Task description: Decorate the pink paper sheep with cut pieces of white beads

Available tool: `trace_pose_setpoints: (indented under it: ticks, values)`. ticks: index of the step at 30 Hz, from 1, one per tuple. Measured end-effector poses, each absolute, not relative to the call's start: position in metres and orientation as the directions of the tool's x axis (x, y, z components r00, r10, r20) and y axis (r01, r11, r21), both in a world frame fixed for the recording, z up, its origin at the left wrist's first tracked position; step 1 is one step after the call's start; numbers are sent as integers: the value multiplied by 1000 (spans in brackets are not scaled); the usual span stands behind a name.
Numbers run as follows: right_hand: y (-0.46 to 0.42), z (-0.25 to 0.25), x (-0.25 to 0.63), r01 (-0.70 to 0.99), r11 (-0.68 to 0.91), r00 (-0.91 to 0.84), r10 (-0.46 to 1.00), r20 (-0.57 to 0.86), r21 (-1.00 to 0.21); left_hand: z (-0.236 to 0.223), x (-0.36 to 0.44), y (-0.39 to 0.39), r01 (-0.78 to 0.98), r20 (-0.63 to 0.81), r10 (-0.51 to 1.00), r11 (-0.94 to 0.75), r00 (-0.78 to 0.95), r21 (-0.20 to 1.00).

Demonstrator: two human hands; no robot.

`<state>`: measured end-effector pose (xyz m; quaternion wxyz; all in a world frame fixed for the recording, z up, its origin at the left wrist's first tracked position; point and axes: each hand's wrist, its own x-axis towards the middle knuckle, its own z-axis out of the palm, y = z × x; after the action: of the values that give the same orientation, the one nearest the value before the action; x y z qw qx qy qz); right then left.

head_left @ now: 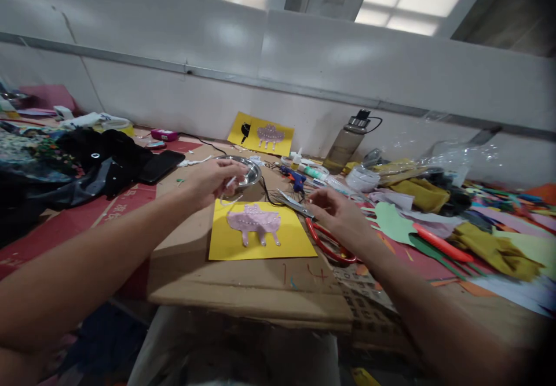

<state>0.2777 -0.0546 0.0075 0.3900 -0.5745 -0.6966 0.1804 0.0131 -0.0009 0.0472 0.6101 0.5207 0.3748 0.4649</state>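
Observation:
My left hand (222, 179) is closed in a pinch on a thin white strip (231, 182), whose loose end hangs down near the yellow card. My right hand (336, 208) has its fingers closed at the pivot of a pair of scissors (296, 204) with large red handles. The blades point left, over the card's upper right edge. Between my hands lies the yellow card (295, 244), bearing a pink fabric animal shape (256, 222) dotted with small beads. A shiny metal bowl (252, 173) stands right behind my left hand.
A second yellow card (277, 137) leans on the wall. Behind my right hand are a blue glue gun (297, 179) and a grey bottle (345, 143). A phone (160, 167) and dark cloth (108, 154) lie left. Felt and paper scraps (393, 221) crowd the right.

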Motion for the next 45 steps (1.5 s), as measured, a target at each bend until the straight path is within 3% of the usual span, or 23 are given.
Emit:
trace_pose_setpoints:
  ticks: [4, 8, 11, 15, 21, 26, 29, 34, 39, 45]
  values:
    - [-77, -18, 326, 930, 241, -127, 918, 375, -277, 63, -16, 9, -173, 152, 972, -121, 181, 977]
    - [-85, -35, 341, 970, 228, -187, 923, 338, -87, 72, -30, 16, -197, 238, 965, -214, 107, 957]
    - [-80, -34, 339, 990, 144, -138, 940, 312, 7, 70, -23, 14, -211, 202, 971, -172, 130, 962]
    - [-67, -25, 334, 977, 209, -199, 958, 206, -30, 58, -10, 13, -180, 189, 960, -153, 205, 972]
    - [-58, -10, 328, 965, 253, -240, 958, 159, -69, 27, -10, 19, -112, 48, 982, -28, 185, 993]
    - [-66, 0, 334, 972, 188, -156, 966, 206, -143, 13, -11, 16, -163, 85, 964, -44, 252, 986]
    - [-76, 2, 336, 967, 141, -69, 947, 314, -213, 13, -7, 13, -220, 81, 959, -20, 271, 975]
    - [-82, 5, 314, 913, 330, -195, 870, 452, -240, 16, 0, 6, -315, 94, 960, -6, 264, 949]
    - [-75, 12, 269, 833, 500, -373, 824, 426, -238, 16, 3, -2, -363, 77, 962, 24, 261, 932]
    - [-64, 15, 231, 845, 443, -331, 874, 356, -300, 11, 7, -6, -464, 50, 963, 82, 265, 882]
